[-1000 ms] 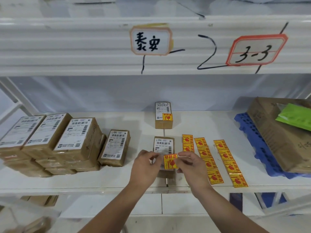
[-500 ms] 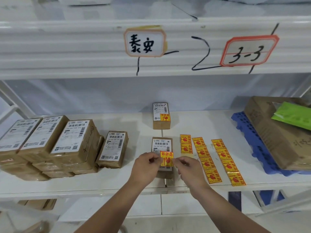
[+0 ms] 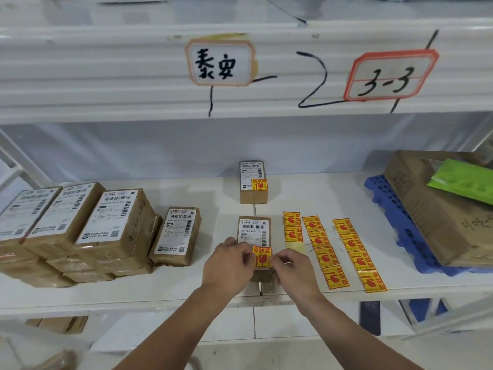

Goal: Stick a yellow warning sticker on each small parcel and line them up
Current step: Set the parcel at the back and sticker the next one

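White shelving carries brown parcels. Near its front edge, the left hand and right hand pinch a yellow sticker by its side edges over the near parcel.

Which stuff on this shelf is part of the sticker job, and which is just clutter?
In the job:
- near parcel, sticker held over it by left hand and right hand
- far parcel, already stickered
- sticker strips
- unstickered parcels, left

Lying about:
- big carton on blue pallet
- green bag
- shelf signs
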